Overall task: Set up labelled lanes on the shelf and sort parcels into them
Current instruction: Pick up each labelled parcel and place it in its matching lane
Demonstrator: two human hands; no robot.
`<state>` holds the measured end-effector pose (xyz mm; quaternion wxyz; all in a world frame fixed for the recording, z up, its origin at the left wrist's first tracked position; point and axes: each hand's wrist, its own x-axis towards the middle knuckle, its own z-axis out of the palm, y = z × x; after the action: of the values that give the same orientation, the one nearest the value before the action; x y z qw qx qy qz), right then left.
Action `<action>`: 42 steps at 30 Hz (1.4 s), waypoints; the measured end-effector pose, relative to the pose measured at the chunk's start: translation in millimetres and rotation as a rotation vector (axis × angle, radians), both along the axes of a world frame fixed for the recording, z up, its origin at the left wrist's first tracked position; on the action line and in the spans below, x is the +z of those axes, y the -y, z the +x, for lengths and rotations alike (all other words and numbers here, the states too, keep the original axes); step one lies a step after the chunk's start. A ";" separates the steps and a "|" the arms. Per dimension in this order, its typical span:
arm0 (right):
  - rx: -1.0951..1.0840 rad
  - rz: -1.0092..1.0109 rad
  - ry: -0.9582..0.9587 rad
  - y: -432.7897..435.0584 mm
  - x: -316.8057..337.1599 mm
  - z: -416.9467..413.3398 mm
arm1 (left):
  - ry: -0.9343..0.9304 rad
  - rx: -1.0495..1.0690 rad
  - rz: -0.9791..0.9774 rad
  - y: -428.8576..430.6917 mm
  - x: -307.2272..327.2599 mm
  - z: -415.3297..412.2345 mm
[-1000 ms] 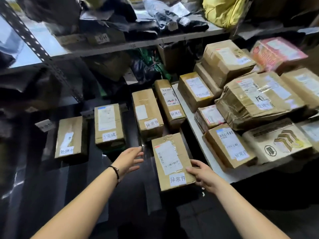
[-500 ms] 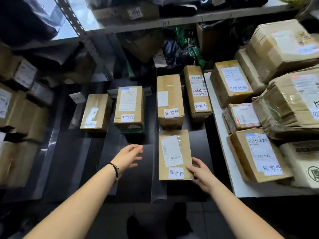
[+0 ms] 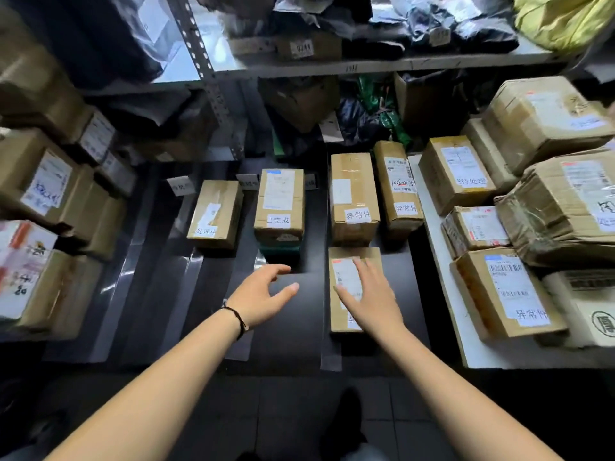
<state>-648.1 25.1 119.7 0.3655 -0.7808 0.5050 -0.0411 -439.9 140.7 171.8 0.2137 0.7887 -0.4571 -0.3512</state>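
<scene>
The right hand [image 3: 372, 302] is lying flat, fingers straight, on the near cardboard parcel [image 3: 344, 266]; the left hand [image 3: 263, 292] is hovering open just left of that parcel, holding nothing. The parcel's long axis is pointing away, toward the 异常件-labelled box [image 3: 354, 197] just beyond it.

Our right hand [image 3: 372, 294] covered most of the label on the front parcel [image 3: 344, 272], so we could not read it. The small paper tags [image 3: 180, 186] further back were too blurry to read. A green thing [image 3: 279, 251] lay mostly hidden under another parcel [image 3: 279, 207]. The white box [image 3: 595, 307] was cut off at the right edge.
</scene>
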 end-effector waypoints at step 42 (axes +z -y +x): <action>0.702 -0.248 0.183 -371.8 125.4 612.5 | 0.627 0.541 0.208 -435.1 85.3 514.8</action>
<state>-35.7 396.9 245.0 0.3036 -0.9376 0.1636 -0.0437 74.9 575.8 257.1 0.0680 0.9661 -0.2387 -0.0703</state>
